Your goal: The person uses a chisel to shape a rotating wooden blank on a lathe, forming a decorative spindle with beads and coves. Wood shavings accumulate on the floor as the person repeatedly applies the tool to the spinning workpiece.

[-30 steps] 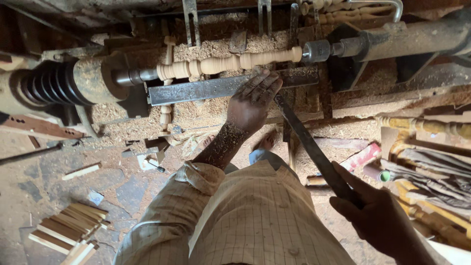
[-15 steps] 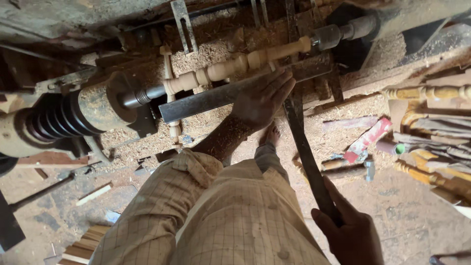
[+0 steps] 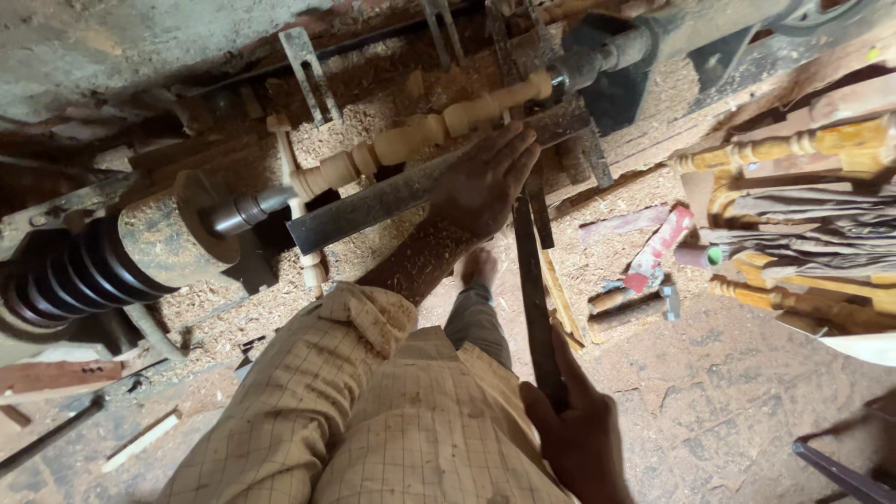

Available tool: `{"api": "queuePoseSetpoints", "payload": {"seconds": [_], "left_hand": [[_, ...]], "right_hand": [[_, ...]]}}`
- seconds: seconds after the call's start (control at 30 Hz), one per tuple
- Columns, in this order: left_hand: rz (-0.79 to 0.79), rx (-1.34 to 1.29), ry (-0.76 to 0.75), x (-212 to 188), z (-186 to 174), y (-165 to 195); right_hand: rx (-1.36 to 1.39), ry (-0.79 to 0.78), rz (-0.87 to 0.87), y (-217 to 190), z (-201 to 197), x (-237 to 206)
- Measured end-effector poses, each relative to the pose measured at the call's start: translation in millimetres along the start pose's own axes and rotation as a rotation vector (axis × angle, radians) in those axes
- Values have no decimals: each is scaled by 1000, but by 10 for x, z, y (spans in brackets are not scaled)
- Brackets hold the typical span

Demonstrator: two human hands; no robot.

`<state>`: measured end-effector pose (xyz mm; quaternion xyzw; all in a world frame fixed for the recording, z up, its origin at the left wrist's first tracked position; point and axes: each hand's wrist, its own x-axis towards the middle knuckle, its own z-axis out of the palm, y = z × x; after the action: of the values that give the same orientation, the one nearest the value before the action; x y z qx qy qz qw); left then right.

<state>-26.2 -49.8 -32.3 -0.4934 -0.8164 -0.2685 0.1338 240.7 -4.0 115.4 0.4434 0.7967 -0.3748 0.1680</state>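
A pale, turned wooden spindle is lying across the lathe, running from 8 o'clock up toward 2 o'clock, pinned between a dark metal shaft at its lower left end and a grey metal centre at its upper right end. Just below it, a flat grey steel tool rest bar is running parallel. Loose sawdust is lying thick behind and under the spindle. At 9 o'clock a black ribbed stepped pulley is sitting on the drive end. At 3 o'clock a stack of yellow turned wooden legs is lying on folded grey cloth, and a red-handled tool is lying on the dirt floor just beside them. A thin wooden strip is lying at 7 o'clock. The person's cream checked shirt sleeve is covering the lower middle of the view and hiding part of the floor.

The left hand is resting flat, fingers spread loosely, on the tool rest bar, pressing down on the blade end of a long dark steel chisel; its fingertips are reaching just short of the spindle. The right hand, at 5 o'clock, is clenching the lower end of the same chisel. The chisel's tip is lying under the left hand, so I cannot tell whether it is touching the spindle.
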Motion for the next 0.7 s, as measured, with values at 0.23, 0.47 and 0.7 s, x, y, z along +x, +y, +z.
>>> {"api": "queuePoseSetpoints", "payload": {"seconds": [0.23, 0.47, 0.7], "left_hand": [[-151, -103, 66, 0, 135, 55], [-174, -14, 198, 38, 199, 90], [-232, 133, 352, 355, 375, 323]], "right_hand": [[-160, -174, 73, 166, -871, 436], [-375, -337, -29, 389, -1755, 1347], [-609, -446, -265, 587, -2406, 2378]]}}
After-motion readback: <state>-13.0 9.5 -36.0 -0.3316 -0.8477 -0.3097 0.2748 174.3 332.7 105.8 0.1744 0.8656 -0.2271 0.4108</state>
